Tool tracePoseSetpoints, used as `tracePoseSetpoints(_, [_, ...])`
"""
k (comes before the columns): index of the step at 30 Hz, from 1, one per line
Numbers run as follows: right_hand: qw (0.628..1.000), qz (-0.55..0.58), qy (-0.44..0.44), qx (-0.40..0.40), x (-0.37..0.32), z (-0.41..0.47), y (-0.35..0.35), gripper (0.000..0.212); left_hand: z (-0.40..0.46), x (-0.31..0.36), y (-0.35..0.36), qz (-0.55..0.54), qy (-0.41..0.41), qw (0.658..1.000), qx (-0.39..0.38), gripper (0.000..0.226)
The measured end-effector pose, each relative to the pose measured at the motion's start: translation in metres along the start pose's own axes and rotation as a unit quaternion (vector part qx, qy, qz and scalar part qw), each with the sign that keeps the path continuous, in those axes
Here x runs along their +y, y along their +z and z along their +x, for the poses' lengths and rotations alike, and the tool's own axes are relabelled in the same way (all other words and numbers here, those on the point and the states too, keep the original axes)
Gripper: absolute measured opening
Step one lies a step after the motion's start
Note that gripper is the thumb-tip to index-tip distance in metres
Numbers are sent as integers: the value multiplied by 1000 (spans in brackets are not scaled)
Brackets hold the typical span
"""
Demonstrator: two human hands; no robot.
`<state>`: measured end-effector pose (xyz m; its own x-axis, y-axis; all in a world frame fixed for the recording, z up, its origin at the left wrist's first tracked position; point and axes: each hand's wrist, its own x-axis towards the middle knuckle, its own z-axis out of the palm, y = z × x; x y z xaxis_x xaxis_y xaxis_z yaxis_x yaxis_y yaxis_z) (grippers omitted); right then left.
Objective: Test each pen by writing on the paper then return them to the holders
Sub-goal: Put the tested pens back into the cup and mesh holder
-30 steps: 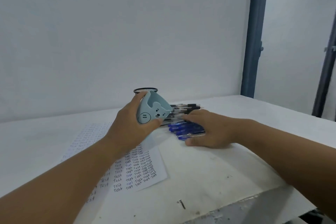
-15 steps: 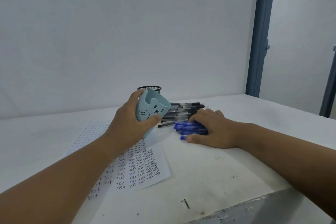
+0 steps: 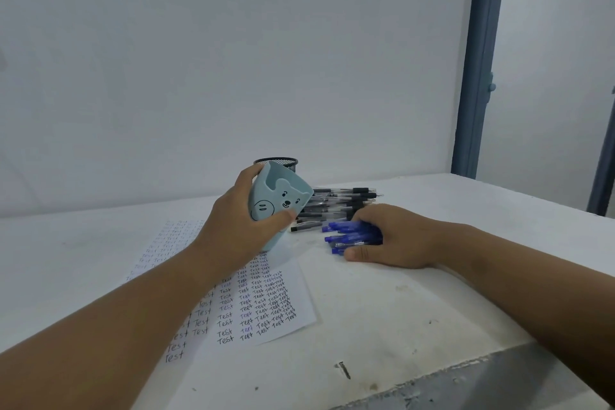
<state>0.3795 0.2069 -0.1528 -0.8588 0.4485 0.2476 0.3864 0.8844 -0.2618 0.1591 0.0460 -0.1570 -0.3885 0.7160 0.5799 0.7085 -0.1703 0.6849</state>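
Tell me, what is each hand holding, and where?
Left hand grips the tilted blue bear holder round its body. Right hand gathers blue pens by their rear ends.

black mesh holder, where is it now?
Head view, centre: the black mesh holder stands at the table's back by the wall, just behind the tilted blue bear holder that the left hand grips.

Light-blue bear-face plastic pen holder [image 3: 278, 206] tilted, in left hand [image 3: 239, 226], over far end of handwritten white paper sheet [image 3: 253, 306] on white table [image 3: 382, 326]. Black wire-mesh cup [image 3: 278, 162] directly behind it. To its right: black-capped clear pens [image 3: 336, 206] behind, blue pens [image 3: 352, 236] in front under right hand [image 3: 396, 236].
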Motion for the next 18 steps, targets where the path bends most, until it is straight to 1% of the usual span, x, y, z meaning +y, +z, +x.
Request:
tracePoseSetpoints(6, [1000,6,18,-6,-5,1,-2,41,0,-2,-1,2,-1,1000,-2,71])
tracePoseSetpoints(10, [1000,19,10,8,-9,-1,0,34,1,-2,0,8,-3,1000,-1,73])
tracePoseSetpoints(14, [999,1,-8,36,-13,-1,3,38,1,-4,-1,10,1,1000,-3,75])
tracePoseSetpoints(18, [999,-6,-13,39,-15,-2,2,38,0,-3,-2,6,-2,1000,-5,75])
